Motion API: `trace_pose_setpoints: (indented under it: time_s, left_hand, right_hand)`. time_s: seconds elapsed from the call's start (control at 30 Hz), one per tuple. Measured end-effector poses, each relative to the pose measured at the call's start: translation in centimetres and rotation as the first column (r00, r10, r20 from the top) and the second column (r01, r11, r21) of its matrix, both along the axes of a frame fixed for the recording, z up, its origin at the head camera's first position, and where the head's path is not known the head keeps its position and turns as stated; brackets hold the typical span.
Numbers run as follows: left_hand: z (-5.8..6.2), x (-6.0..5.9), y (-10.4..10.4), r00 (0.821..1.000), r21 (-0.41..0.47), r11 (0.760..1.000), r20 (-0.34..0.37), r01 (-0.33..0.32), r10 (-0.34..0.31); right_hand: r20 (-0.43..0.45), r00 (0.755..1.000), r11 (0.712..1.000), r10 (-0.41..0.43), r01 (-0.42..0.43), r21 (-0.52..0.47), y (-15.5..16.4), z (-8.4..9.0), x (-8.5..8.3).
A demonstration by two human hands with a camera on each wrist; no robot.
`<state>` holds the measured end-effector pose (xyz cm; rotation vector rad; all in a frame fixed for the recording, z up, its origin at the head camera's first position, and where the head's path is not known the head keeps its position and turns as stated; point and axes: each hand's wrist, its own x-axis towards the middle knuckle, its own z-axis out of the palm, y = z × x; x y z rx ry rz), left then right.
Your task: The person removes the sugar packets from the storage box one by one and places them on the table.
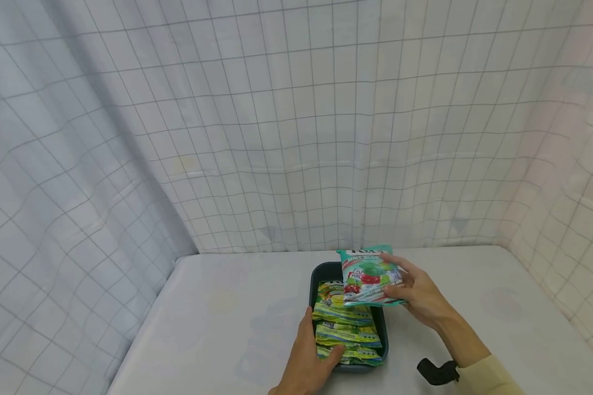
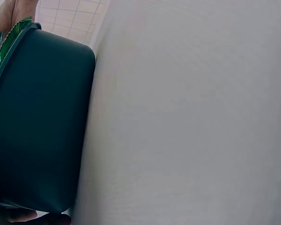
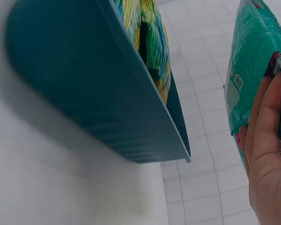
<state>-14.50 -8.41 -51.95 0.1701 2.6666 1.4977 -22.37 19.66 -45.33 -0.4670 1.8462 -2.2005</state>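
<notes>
A dark teal bin (image 1: 318,272) (image 2: 37,122) (image 3: 79,79) stands on the white table (image 1: 227,318), filled with several yellow-green sweet packets (image 1: 348,329) (image 3: 147,37). My right hand (image 1: 422,296) (image 3: 267,154) holds a teal mint packet (image 1: 368,274) (image 3: 253,61) just above the bin's far right part, fingers curled round its right edge. My left hand (image 1: 306,356) rests against the bin's near left side, with the thumb on the nearest packets; whether it grips the rim is hidden. In the left wrist view only a sliver of finger shows below the bin.
White checked cloth (image 1: 277,126) hangs as walls behind and on both sides of the table. A black wrist strap (image 1: 437,372) sits on my right forearm. Bare tabletop (image 2: 192,122) lies left and right of the bin.
</notes>
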Motion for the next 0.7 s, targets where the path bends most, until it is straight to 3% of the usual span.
trace_pose_setpoints:
  time_s: [0.43,0.7]
  left_hand:
    - [0.0,-0.2,0.2,0.999,0.092,0.996,0.045,-0.002,-0.002]
    - [-0.1,-0.1,0.4,0.998,0.129,0.991,0.061,-0.041,0.034]
  right_hand:
    - [-0.027,0.998,0.999,-0.049,0.049,-0.002,3.3,-1.0,0.2]
    - [-0.030,0.998,0.998,-0.055,0.055,-0.015,4.5,-1.8,0.1]
